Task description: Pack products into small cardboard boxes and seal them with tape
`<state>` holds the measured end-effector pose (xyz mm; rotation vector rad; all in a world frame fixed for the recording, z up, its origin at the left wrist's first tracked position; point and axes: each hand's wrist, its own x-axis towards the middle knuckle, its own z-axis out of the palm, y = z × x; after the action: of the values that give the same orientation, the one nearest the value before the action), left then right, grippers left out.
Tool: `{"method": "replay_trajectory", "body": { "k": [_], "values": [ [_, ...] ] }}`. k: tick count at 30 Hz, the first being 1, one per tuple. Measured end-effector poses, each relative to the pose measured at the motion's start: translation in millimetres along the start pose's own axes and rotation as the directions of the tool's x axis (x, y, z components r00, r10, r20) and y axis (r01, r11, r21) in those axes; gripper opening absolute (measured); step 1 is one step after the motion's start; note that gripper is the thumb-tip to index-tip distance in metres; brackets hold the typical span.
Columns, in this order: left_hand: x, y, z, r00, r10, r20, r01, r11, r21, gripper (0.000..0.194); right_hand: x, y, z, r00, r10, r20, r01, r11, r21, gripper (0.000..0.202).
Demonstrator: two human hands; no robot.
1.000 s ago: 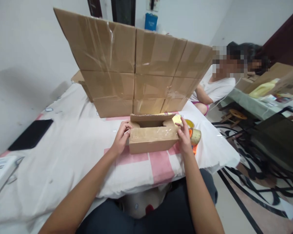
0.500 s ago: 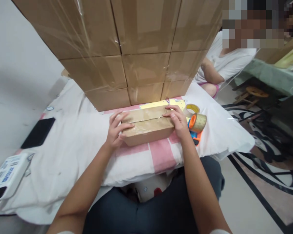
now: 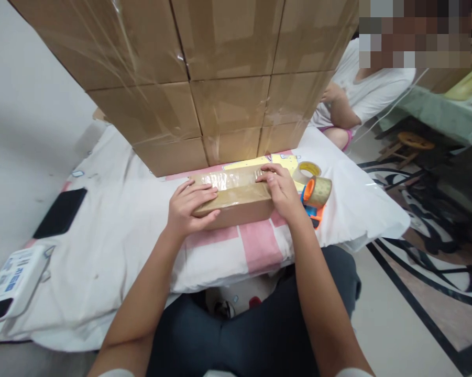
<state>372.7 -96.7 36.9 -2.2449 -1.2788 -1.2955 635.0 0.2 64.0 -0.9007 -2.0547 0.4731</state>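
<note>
A small brown cardboard box [image 3: 239,213] lies lengthwise before me on the cloth-covered surface, with shiny clear tape across its top. My left hand [image 3: 188,209] grips its left end, fingers laid over the top and thumb along the front upper edge. At the opposite end, my right hand [image 3: 281,191] is bent over the top right corner, fingertips resting on the taped face. Just right of that hand is a tape dispenser [image 3: 314,212], orange and blue, carrying a roll of tape [image 3: 321,191]. Behind it lies another tape roll [image 3: 309,168].
A tall stack of taped cardboard boxes [image 3: 231,99] stands right behind the small box. A dark tablet-like slab [image 3: 61,212] and a white printed package [image 3: 13,277] lie at left. Another person [image 3: 371,99] sits at the back right, near a wooden stool [image 3: 410,145].
My left hand's fingers have spread flatter over the box top, and its thumb has moved to the front edge. The gap between the top flaps no longer shows. My right hand has shifted slightly left.
</note>
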Motion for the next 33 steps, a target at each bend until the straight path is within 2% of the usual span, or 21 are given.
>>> {"method": "replay_trajectory", "body": {
  "k": [3,5,6,7,8,9,10,11,12,13,15,16,18,20,24,27,33],
  "values": [
    [-2,-4,0.2,1.0,0.014,-0.022,-0.014,1.0,-0.022,0.031,-11,-10,-9,0.999,0.016,0.05,-0.008,0.988,-0.154,0.045],
    [-4,-8,1.2,0.998,0.025,-0.049,-0.027,0.999,-0.034,0.032,-24,-5,-23,0.999,0.005,-0.052,-0.019,0.963,-0.267,0.039],
    [-6,-10,2.0,0.998,0.028,-0.061,-0.031,0.999,-0.039,0.033,-31,2,-31,0.986,0.012,-0.163,-0.061,0.951,-0.302,0.038],
    [-7,-12,3.0,0.997,0.028,-0.068,-0.031,0.999,-0.042,0.033,-39,11,-39,0.952,0.041,-0.304,-0.137,0.943,-0.304,0.038],
    [-9,-13,4.0,0.997,0.023,-0.073,-0.026,0.999,-0.045,0.032,-45,23,-47,0.889,0.105,-0.446,-0.24,0.936,-0.258,0.039],
    [-10,-14,5.0,0.997,0.014,-0.076,-0.018,0.999,-0.048,0.031,-52,36,-54,0.799,0.209,-0.564,-0.354,0.922,-0.16,0.039],
    [-12,-15,5.9,0.997,0.004,-0.079,-0.008,0.999,-0.051,0.031,-57,48,-60,0.703,0.335,-0.627,-0.447,0.894,-0.024,0.04],
    [-13,-15,6.6,0.996,-0.005,-0.086,0.0,0.999,-0.053,0.031,-61,60,-63,0.623,0.466,-0.629,-0.507,0.852,0.129,0.04],
    [-14,-15,7.3,0.995,-0.012,-0.096,0.007,0.998,-0.057,0.031,-64,69,-64,0.574,0.581,-0.577,-0.537,0.799,0.27,0.04],
    [-14,-14,7.8,0.994,-0.017,-0.11,0.01,0.998,-0.061,0.032,-67,76,-63,0.564,0.663,-0.493,-0.547,0.747,0.378,0.04],
    [-16,-13,8.8,0.99,-0.024,-0.142,0.015,0.998,-0.061,0.035,-71,84,-58,0.61,0.714,-0.343,-0.549,0.693,0.467,0.041],
    [-16,-12,9.4,0.988,-0.026,-0.155,0.017,0.998,-0.058,0.037,-73,85,-56,0.646,0.699,-0.306,-0.551,0.705,0.446,0.043],
    [-17,-11,10.6,0.985,-0.031,-0.169,0.023,0.999,-0.049,0.04,-77,83,-52,0.713,0.639,-0.288,-0.555,0.766,0.325,0.048],
    [-17,-10,11.9,0.983,-0.032,-0.181,0.026,0.999,-0.04,0.042,-81,81,-50,0.76,0.587,-0.277,-0.549,0.809,0.21,0.052],
    [-19,-10,12.5,0.979,-0.033,-0.201,0.028,0.999,-0.025,0.041,-90,80,-46,0.829,0.519,-0.209,-0.474,0.85,0.231,0.044],
    [-21,-10,12.2,0.981,-0.029,-0.194,0.024,0.999,-0.031,0.033,-99,83,-42,0.853,0.48,-0.203,-0.438,0.872,0.22,0.037],
    [-28,-13,14.3,0.98,-0.045,-0.196,0.043,0.999,-0.013,0.026,-109,88,-42,0.843,0.485,-0.232,-0.404,0.856,0.322,0.037]
  ]
}}
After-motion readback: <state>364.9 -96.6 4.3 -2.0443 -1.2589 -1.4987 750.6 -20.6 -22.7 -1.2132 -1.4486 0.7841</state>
